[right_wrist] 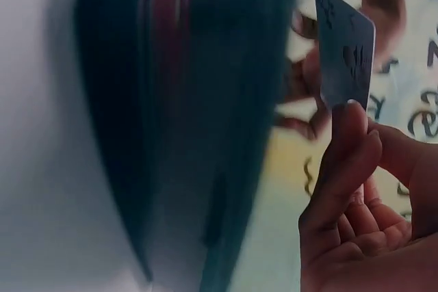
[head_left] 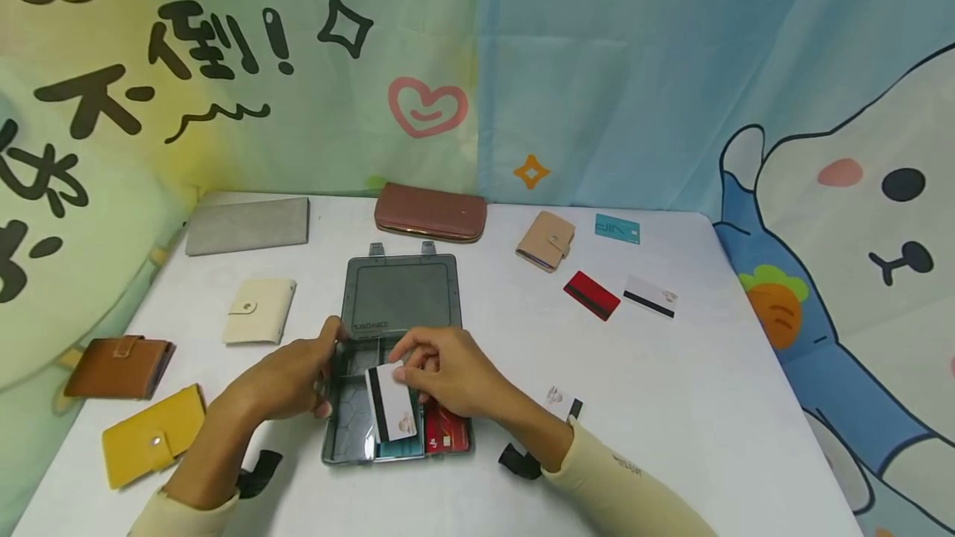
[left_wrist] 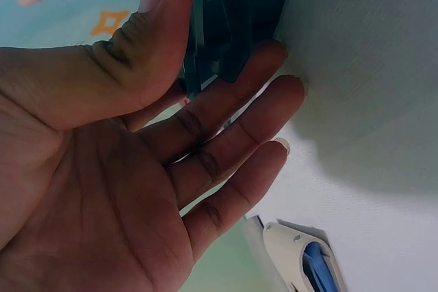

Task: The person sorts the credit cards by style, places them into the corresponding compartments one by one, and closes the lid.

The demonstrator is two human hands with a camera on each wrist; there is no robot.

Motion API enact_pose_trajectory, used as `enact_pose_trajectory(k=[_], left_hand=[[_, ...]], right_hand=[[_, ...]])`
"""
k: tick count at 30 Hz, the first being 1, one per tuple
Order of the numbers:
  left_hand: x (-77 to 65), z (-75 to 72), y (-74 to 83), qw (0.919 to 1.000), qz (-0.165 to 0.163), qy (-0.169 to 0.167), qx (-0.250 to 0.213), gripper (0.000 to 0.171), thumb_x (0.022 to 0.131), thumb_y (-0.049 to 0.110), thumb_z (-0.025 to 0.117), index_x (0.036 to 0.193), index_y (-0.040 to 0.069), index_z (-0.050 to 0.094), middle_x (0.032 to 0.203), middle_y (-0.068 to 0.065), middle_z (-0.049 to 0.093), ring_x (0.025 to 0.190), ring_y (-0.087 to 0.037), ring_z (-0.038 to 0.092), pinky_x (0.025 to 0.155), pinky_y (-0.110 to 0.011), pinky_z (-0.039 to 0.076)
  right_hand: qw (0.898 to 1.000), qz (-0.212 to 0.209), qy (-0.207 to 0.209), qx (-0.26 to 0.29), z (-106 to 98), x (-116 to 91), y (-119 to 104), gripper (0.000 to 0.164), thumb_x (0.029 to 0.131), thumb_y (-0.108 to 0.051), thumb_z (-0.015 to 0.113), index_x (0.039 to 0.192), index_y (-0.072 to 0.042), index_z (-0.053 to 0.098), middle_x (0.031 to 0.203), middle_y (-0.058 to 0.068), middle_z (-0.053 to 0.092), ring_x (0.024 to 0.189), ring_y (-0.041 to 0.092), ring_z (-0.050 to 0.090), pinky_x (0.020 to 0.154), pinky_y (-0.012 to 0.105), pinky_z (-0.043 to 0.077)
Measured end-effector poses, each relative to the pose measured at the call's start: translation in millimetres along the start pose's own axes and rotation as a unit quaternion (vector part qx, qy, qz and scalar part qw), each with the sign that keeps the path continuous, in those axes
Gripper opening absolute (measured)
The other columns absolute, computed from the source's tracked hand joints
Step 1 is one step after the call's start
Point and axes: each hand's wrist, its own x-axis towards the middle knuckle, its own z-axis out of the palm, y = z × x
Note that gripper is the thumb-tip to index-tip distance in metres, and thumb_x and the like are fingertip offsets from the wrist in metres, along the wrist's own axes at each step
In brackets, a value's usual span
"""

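A grey see-through plastic box (head_left: 349, 421) lies with its lid (head_left: 403, 292) laid back, and its inside is split into compartments. At its left side my left hand (head_left: 287, 379) grips the edge, the thumb (left_wrist: 164, 39) on one face and the fingers around the other. Over the box, my right hand (head_left: 448, 367) pinches a white card (head_left: 395, 404) with a black stripe between thumb and fingers. The right wrist view shows the same card (right_wrist: 345, 49) tilted upright. Inside the box lie a red card (head_left: 446, 431) and a teal card (head_left: 400, 447), the latter partly covered.
Wallets lie left and behind: grey (head_left: 249, 226), cream (head_left: 259, 311), brown (head_left: 123, 367), yellow (head_left: 152, 436), dark brown (head_left: 430, 212). On the right are a tan cardholder (head_left: 546, 240) and loose teal (head_left: 617, 228), red (head_left: 592, 295) and white (head_left: 651, 295) cards. Another white card (head_left: 561, 402) lies by my right forearm.
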Motion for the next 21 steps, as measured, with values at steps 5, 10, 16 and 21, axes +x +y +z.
enact_pose_trajectory(k=[5, 10, 16, 21], left_hand=[[-0.9, -0.1, -2.2, 0.9999, 0.011, 0.003, -0.005, 0.089, 0.063, 0.005, 0.091, 0.129, 0.014, 0.032, 0.084, -0.001, 0.063, 0.073, -0.013, 0.056, 0.067, -0.034, 0.046], [0.3, 1.5, -2.4, 0.9999, 0.013, 0.004, 0.000, 0.089, 0.063, 0.006, 0.091, 0.129, 0.015, 0.032, 0.084, 0.000, 0.063, 0.072, -0.012, 0.055, 0.066, -0.033, 0.045], [-0.3, 0.6, -0.5, 0.9999, 0.012, 0.006, 0.005, 0.089, 0.062, 0.005, 0.091, 0.128, 0.014, 0.032, 0.083, -0.001, 0.062, 0.071, -0.013, 0.054, 0.066, -0.033, 0.044], [-0.9, 0.2, 0.6, 0.9999, 0.011, 0.006, 0.003, 0.089, 0.062, 0.004, 0.091, 0.128, 0.013, 0.032, 0.083, -0.002, 0.062, 0.071, -0.013, 0.053, 0.066, -0.033, 0.043]], right_hand=[[0.995, -0.015, -0.023, -0.100, 22.5, 5.9, 1.8, 0.025, 0.092, -0.029, 0.071, 0.115, -0.021, 0.068, 0.086, -0.014, 0.072, 0.050, 0.006, 0.057, 0.050, 0.022, 0.047], [0.989, -0.019, -0.025, -0.145, 21.6, -0.5, 7.2, 0.031, 0.092, -0.035, 0.071, 0.119, -0.020, 0.067, 0.088, -0.014, 0.070, 0.051, 0.001, 0.053, 0.052, 0.020, 0.047], [0.994, -0.015, -0.016, -0.105, -0.3, -16.5, 16.5, 0.030, 0.091, -0.031, 0.073, 0.117, -0.017, 0.068, 0.083, -0.013, 0.067, 0.052, 0.008, 0.054, 0.052, 0.023, 0.046], [0.995, 0.020, 0.011, -0.099, -26.7, -29.2, 27.3, 0.031, 0.089, -0.029, 0.075, 0.118, -0.018, 0.068, 0.081, -0.013, 0.068, 0.056, 0.012, 0.055, 0.055, 0.024, 0.046]])
